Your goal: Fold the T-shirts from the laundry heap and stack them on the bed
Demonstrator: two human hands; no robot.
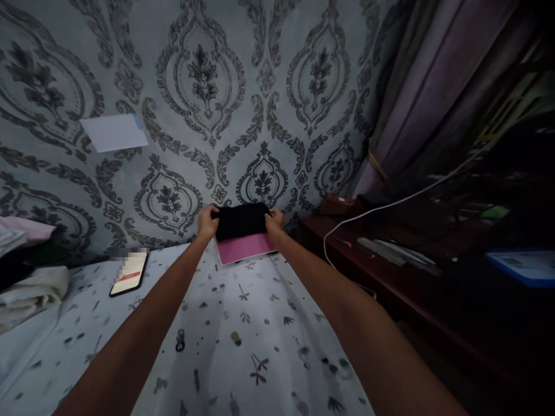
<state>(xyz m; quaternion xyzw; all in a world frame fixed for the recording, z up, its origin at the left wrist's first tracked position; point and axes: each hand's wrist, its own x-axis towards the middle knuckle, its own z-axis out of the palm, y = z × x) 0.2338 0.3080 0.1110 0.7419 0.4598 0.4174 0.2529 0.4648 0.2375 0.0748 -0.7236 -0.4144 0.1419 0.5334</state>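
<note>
A black folded cloth-like bundle [241,221] is stretched between my two hands by the wall, at the far end of the bed. My left hand [208,221] grips its left end with the thumb on top. Round its right end my right hand [274,221] is closed in the same way. Beneath the bundle lies a flat pink sheet or book with a white edge [245,248], partly covered by it. Whether the bundle rests on the pink thing or hangs just above it, I cannot tell.
A lit phone [129,274] lies on the patterned bedsheet [225,346] at left, near crumpled clothes [32,294]. At right stands a dark red table [416,300] with a white cable [390,205] and a blue-edged object [522,267]. Patterned wallpaper [264,115] rises behind.
</note>
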